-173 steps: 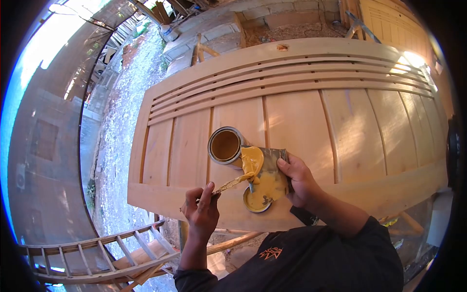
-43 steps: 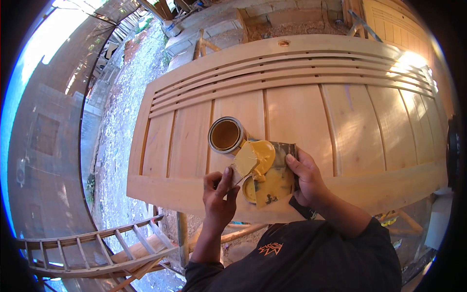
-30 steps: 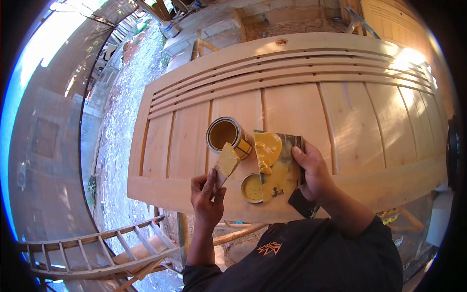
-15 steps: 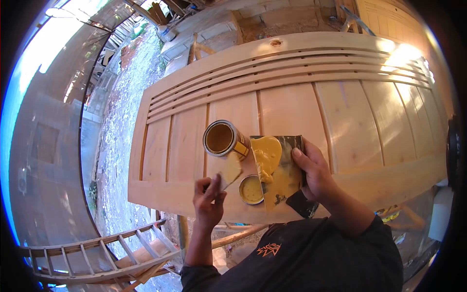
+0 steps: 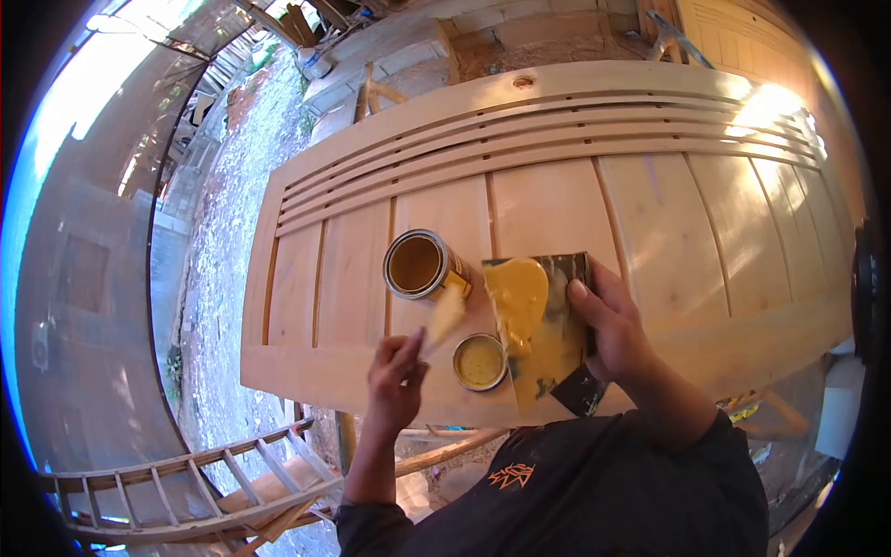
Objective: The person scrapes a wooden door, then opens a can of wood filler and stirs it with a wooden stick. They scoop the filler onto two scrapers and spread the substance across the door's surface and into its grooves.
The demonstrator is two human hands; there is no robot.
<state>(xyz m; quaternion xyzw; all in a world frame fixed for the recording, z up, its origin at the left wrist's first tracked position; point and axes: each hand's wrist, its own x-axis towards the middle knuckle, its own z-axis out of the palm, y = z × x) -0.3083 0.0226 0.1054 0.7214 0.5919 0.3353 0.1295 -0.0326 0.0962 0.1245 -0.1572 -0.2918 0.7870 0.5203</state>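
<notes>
My left hand [image 5: 395,382] grips a putty knife [image 5: 446,317], its blade coated yellow and slightly blurred as it points up toward the can. With my right hand [image 5: 614,327] I hold a dark, smeared flat board [image 5: 560,320] by its right edge, thumb on top. A thick mound of yellow putty [image 5: 518,290] lies on the board's upper left part. An open metal can [image 5: 459,270] stands left of the board. Between the knife and the board sits a round lid [image 5: 480,363] with yellow residue inside. Can and lid rest on a wooden door panel [image 5: 659,223].
The door has slats along its far side and grooves across it. A wooden ladder [image 5: 200,492] lies at lower left. Another wooden panel [image 5: 742,46] stands at upper right. A wet-looking, pale ground strip [image 5: 237,213] runs along the left.
The board with the putty has shifted slightly right and tilted a little. The putty knife has turned more upright and moved slightly right, while my left hand stays almost in place.
</notes>
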